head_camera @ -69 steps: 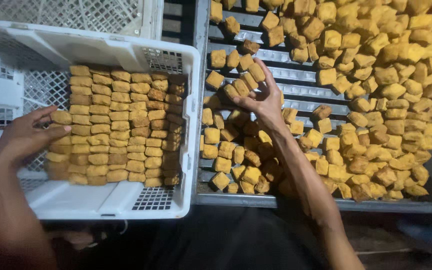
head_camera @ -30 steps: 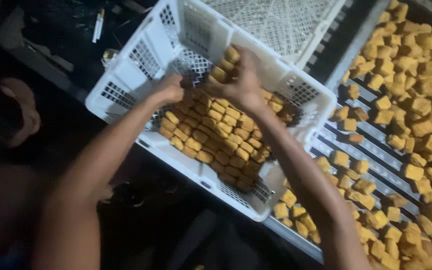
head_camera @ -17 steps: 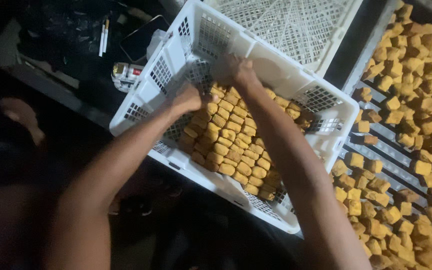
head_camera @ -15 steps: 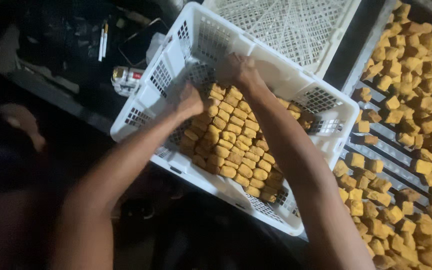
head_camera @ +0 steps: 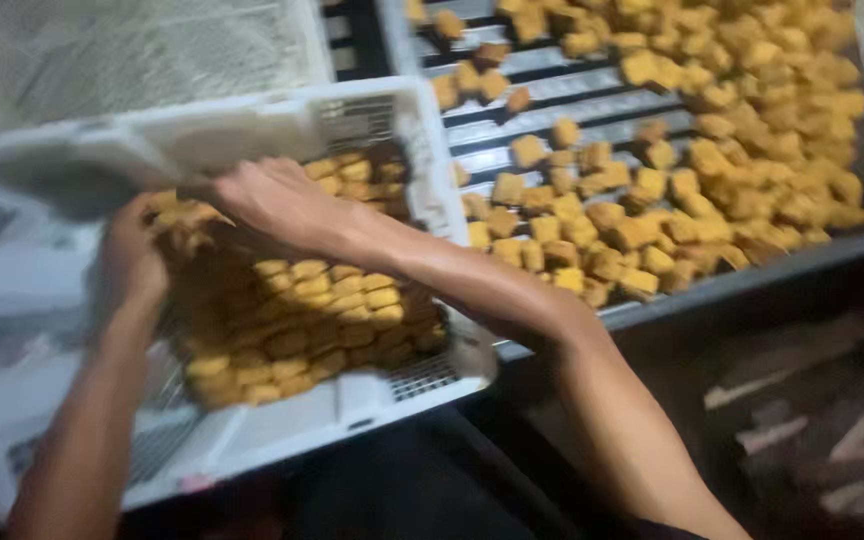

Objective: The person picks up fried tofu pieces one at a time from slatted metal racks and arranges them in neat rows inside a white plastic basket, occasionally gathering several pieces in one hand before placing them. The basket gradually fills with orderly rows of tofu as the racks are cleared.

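1. nearest the camera: both forearms reach away from the body into the white plastic crate [head_camera: 282, 425], which sits tilted, its near rim low and its far wall higher.
2. the left hand [head_camera: 134, 258] lies at the left edge of the packed fried tofu pieces [head_camera: 297, 320]. its fingers curl against the stack's side; motion blur hides whether it grips a piece, so i cannot tell.
3. the right hand [head_camera: 274, 202] crosses over from the right and rests on the far left top of the stack, palm down, fingers curved over a few cubes. closed grip or only pressing: cannot tell.
4. key relation: the stack lies directly under and between the two hands, its rows running left to right across the crate. the hands are close together at the far left corner.
5. farther right: loose tofu cubes [head_camera: 692, 170] are spread on the slatted metal tray [head_camera: 552, 115], well apart from both hands.
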The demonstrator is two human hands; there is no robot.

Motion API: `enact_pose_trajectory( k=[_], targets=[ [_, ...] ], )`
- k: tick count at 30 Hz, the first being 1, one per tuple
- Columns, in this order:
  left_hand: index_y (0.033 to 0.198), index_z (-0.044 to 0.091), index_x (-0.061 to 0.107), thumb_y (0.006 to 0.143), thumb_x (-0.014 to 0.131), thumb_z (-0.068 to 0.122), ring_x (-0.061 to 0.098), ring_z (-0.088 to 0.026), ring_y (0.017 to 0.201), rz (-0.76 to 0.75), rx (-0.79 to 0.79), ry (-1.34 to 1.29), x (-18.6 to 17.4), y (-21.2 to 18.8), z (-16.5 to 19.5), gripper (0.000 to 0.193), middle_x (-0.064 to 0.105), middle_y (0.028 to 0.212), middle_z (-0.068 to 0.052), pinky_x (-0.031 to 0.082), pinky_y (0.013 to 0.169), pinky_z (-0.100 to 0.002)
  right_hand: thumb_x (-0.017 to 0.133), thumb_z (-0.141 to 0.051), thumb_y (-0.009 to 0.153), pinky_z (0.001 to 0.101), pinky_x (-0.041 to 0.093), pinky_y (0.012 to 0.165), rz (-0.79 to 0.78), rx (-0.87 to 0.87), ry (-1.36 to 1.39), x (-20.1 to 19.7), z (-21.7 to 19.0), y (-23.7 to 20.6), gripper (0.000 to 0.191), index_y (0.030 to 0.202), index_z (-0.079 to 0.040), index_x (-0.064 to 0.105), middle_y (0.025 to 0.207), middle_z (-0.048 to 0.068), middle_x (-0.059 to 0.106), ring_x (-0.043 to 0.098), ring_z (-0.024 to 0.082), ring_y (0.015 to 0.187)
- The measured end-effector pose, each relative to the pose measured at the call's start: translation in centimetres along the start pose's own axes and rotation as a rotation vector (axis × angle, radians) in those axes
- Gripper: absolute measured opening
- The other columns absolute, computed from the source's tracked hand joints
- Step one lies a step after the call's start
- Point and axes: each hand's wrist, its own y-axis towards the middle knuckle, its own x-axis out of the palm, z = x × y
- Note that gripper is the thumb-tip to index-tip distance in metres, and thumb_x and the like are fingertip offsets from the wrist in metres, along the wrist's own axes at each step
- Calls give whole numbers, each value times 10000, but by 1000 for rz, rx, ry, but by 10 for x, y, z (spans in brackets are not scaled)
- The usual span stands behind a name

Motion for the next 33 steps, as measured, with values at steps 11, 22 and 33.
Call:
enact_pose_trajectory(
  k=[11, 22, 33],
  targets=[
    [1411, 50, 547, 988, 706, 237, 643, -225, 1094, 143, -248, 24, -32, -77, -25, 489, 645, 1290, -111, 527, 907, -370, 794, -169, 917, 385, 613, 782, 289, 849, -277, -269, 172, -303, 216, 1039, 9, 779, 969, 178, 773, 769, 276, 849],
    [1461, 138, 507, 1008, 627, 274, 649, -193, 1093, 456, -267, 69, 65, -137, 86, 488, 625, 1246, -71, 536, 939, -373, 798, -298, 928, 432, 609, 734, -162, 899, -65, -250, 250, -278, 469, 1313, -63, 669, 977, 183, 768, 738, 292, 836],
    [1343, 75, 588, 1055, 481, 348, 556, -179, 1162, 230, -190, 16, 48, -142, -17, 411, 588, 1201, -24, 453, 967, -336, 767, -68, 951, 441, 565, 1074, -46, 112, -194, -256, 226, -315, 353, 1299, -83, 709, 1307, 118, 715, 643, 279, 1215]
  ],
)
